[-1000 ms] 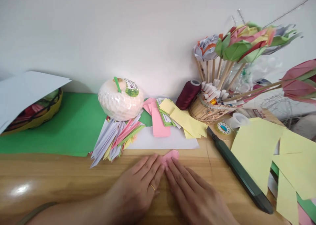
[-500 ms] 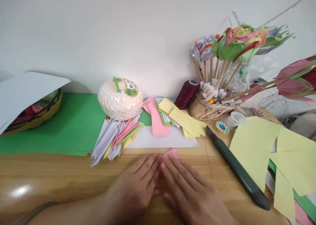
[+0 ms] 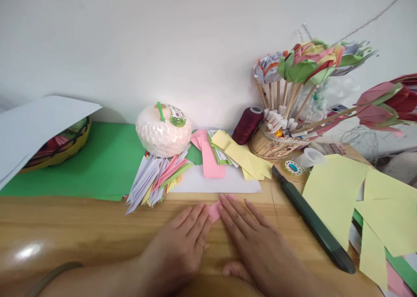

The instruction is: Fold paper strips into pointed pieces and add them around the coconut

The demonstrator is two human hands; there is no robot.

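A small folded strip of pink paper (image 3: 214, 211) lies on the wooden table between my two hands. My left hand (image 3: 182, 240), with a ring on one finger, rests its fingertips on the strip's left end. Its fingers are stretched out side by side. My right hand (image 3: 256, 236) lies flat with its fingers apart, their tips covering the strip's right end. The thumb of that hand sticks out to the left over the wood. Both ends of the paper are partly hidden under fingers.
Folded paper pieces (image 3: 156, 179) lie beside a wrapped coconut (image 3: 164, 132). Pink slips (image 3: 213, 160) and yellow slips (image 3: 246, 158) are behind my hands. A dark green cutter (image 3: 314, 221), yellow sheets (image 3: 329, 197), a thread spool (image 3: 247, 125) and a basket (image 3: 272, 145) of paper flowers stand right.
My hands have moved apart from fingertips nearly touching, uncovering the middle of the pink strip. My right hand has slid right and slightly forward over the strip's far end. The view has shifted slightly.
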